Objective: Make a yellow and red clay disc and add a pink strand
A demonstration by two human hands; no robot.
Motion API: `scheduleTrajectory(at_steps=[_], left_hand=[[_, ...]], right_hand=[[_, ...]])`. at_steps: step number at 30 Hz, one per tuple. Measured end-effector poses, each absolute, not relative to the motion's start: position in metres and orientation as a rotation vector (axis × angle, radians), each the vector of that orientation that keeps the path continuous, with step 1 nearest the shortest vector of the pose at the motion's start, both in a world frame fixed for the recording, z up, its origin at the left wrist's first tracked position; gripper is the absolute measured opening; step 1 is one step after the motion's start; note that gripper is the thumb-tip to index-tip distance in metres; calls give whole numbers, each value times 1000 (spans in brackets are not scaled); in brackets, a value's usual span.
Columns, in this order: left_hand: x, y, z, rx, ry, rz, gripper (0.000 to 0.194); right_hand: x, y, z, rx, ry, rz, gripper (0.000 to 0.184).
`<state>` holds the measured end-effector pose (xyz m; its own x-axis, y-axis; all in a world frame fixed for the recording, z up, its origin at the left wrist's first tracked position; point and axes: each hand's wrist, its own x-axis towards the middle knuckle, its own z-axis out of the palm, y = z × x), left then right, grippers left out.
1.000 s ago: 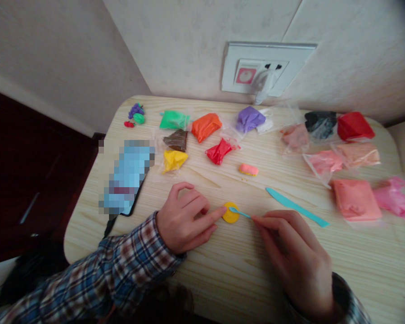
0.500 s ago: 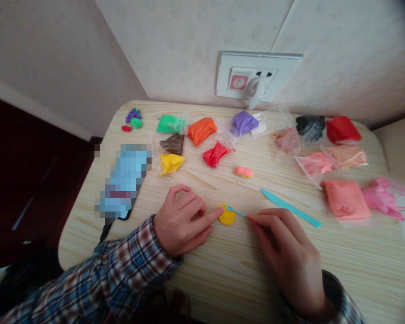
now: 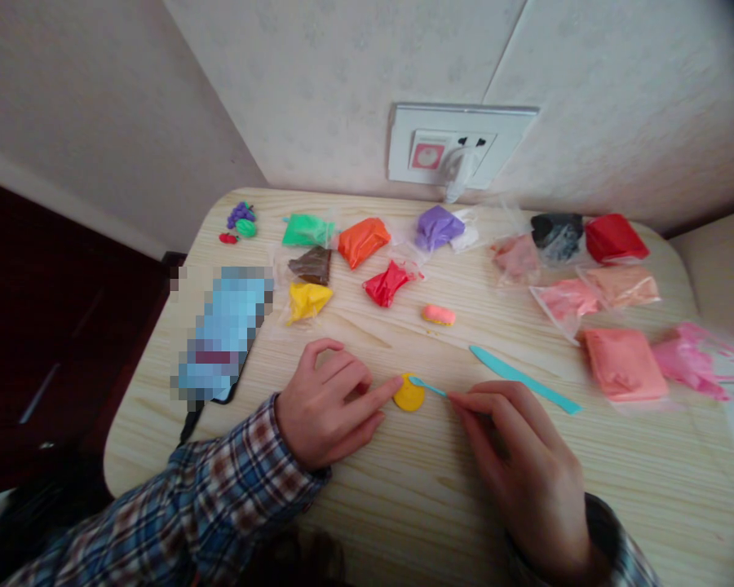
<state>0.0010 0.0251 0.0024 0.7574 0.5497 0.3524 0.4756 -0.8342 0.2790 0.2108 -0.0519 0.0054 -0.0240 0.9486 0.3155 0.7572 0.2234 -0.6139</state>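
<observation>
A flat yellow clay disc (image 3: 409,397) lies on the pale wooden table (image 3: 404,489). My left hand (image 3: 330,403) rests on the table with its index finger stretched out, the tip touching the disc's left edge; the other fingers are loosely curled and hold nothing. My right hand (image 3: 519,469) pinches a thin teal sculpting tool (image 3: 428,386) whose tip lies on top of the disc. A longer teal plastic knife (image 3: 523,379) lies loose just beyond my right hand.
Small bags of clay lie across the far half: green (image 3: 306,231), orange (image 3: 362,240), purple (image 3: 437,227), red (image 3: 388,283), yellow (image 3: 306,300), brown, black, several pink. A small pink-and-yellow clay piece (image 3: 438,315), a phone (image 3: 220,334) at left, clay fruit (image 3: 240,220), a wall socket (image 3: 456,147).
Both hands stay at the yellow disc, finger and tool tip still on it. Only the camera view has drifted, so everything sits slightly further left and lower in the picture.
</observation>
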Motion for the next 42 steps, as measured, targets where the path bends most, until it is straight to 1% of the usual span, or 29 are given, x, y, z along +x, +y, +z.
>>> scheduleTrajectory(at_steps=[6, 11, 17, 23, 36, 42], left_hand=[[2, 25, 3, 2783, 810, 655, 27], [2, 25, 3, 2794, 818, 649, 28], [2, 26, 0, 2813, 811, 686, 28], [1, 25, 3, 2800, 823, 638, 28], [1, 25, 3, 2789, 835, 629, 29], [2, 26, -1, 2804, 799, 704, 28]], right_hand=[[214, -55, 7, -1560, -1806, 334, 13], [214, -54, 4, -1616, -1803, 402, 11], [217, -54, 2, -1592, -1789, 382, 10], [222, -57, 0, -1655, -1814, 371, 5], [221, -59, 0, -1593, -1813, 460, 9], [224, -62, 0, -1603, -1840, 525, 12]])
